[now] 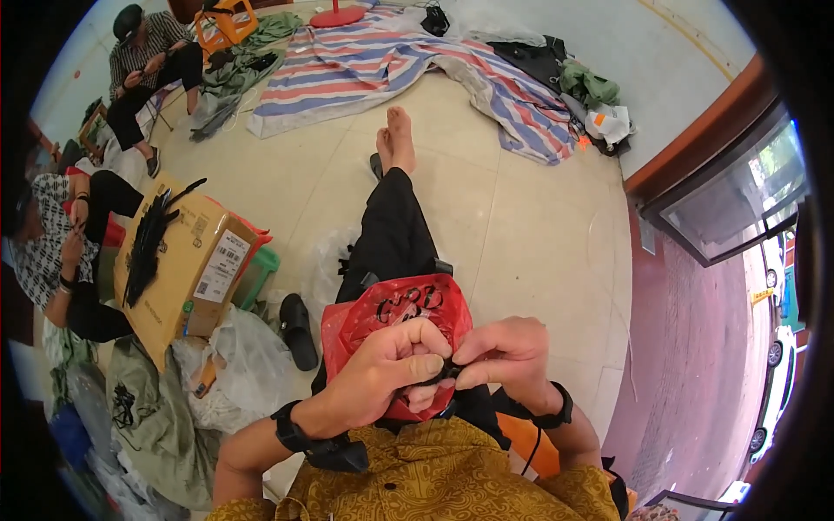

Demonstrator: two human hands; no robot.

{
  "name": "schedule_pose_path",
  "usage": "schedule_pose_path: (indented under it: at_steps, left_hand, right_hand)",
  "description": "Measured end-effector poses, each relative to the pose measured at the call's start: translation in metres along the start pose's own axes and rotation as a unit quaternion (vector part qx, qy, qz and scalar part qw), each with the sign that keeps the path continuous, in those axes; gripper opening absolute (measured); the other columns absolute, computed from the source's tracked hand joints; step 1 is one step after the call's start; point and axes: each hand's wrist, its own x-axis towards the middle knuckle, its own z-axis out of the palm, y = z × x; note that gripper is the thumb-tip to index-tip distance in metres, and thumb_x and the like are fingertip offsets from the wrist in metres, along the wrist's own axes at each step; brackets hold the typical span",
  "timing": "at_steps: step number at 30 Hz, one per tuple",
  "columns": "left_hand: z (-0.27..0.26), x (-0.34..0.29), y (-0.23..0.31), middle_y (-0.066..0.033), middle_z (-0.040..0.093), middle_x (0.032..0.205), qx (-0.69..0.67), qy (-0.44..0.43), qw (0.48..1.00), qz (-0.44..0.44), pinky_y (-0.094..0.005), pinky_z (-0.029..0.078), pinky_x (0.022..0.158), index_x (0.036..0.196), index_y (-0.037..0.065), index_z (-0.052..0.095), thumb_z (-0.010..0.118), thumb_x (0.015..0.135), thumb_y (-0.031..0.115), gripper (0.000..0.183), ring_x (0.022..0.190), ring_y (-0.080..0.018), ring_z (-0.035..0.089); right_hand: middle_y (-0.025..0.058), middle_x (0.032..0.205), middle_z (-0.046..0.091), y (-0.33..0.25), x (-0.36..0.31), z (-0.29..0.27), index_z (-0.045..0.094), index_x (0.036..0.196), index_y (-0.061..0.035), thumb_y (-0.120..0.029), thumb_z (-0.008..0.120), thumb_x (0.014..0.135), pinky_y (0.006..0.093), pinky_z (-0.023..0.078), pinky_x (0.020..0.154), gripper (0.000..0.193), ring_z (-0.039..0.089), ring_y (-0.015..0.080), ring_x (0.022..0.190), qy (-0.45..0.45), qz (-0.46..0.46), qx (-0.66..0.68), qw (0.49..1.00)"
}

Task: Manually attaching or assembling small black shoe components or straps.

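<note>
Over my lap sits a red plastic bag [347,323], its mouth spread wide, with several small black loop-like pieces [407,301] inside. Just above its near side, my left hand [393,358] and my right hand [511,347] meet with fingers closed in pinches. Between the fingertips is a small black piece [449,372]; its exact kind is too small and too covered to make out. Both hands grip it from opposite sides. My legs stretch forward under the bag, feet crossed on the tiles.
At my left stands a cardboard box [208,252] with a bundle of black strips [152,247] on top. Clear plastic bags [252,360] and a black slipper [298,330] lie nearby. Two people sit farther left. A striped sheet [347,69] covers the far floor; a doorway opens right.
</note>
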Motion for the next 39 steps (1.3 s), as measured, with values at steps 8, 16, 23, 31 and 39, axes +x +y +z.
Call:
schedule_pose_path:
  at_steps: [8,16,23,31,39]
  left_hand:
    - [0.004,-0.008,-0.002,-0.0049,0.049,0.071,0.043,-0.031,0.998,0.023,-0.0246,0.043,0.054,0.094,0.001,0.042,0.049,0.085,0.006,0.012,0.059,-0.0103,0.048]
    - [0.003,-0.007,0.004,-0.0050,0.050,0.070,0.036,-0.026,0.999,-0.027,-0.0238,0.042,0.053,0.091,0.001,0.044,0.048,0.084,0.005,0.009,0.058,-0.0100,0.049]
    - [-0.001,-0.004,0.004,-0.0064,0.052,0.072,0.011,-0.047,0.999,-0.024,-0.0244,0.044,0.052,0.092,0.000,0.045,0.050,0.084,0.006,0.011,0.057,-0.0108,0.051]
    - [0.002,-0.005,0.000,-0.0068,0.053,0.074,-0.037,-0.053,0.998,-0.027,-0.0253,0.045,0.052,0.093,0.000,0.044,0.051,0.084,0.006,0.013,0.057,-0.0114,0.052]
    - [0.007,-0.008,0.002,-0.0064,0.052,0.074,-0.003,-0.055,0.998,-0.021,-0.0247,0.043,0.052,0.093,0.000,0.043,0.050,0.084,0.004,0.012,0.057,-0.0116,0.051]
  right_hand:
    - [0.0008,0.061,0.060,-0.009,-0.001,-0.002,0.063,0.073,-0.0019,-0.009,0.075,0.062,0.0181,0.037,0.045,0.017,0.052,0.0032,0.053,-0.035,0.042,0.009,0.998]
    - [0.0022,0.065,0.061,-0.025,0.004,-0.005,0.062,0.080,0.0008,-0.003,0.072,0.066,0.0189,0.042,0.051,0.017,0.055,0.0048,0.059,-0.082,0.152,0.019,0.985]
    - [0.0053,0.066,0.063,-0.022,0.007,-0.007,0.063,0.074,0.0010,-0.005,0.076,0.057,0.0198,0.042,0.051,0.022,0.058,0.0098,0.058,-0.080,0.163,0.036,0.983]
    - [0.0064,0.063,0.061,-0.022,0.013,-0.008,0.061,0.070,0.0014,-0.005,0.074,0.058,0.0211,0.040,0.048,0.019,0.057,0.0123,0.053,-0.120,0.045,-0.042,0.991]
    - [0.0028,0.067,0.060,-0.029,0.012,-0.007,0.060,0.076,0.0001,-0.003,0.071,0.067,0.0185,0.042,0.055,0.014,0.056,0.0043,0.063,-0.141,0.110,0.014,0.984]
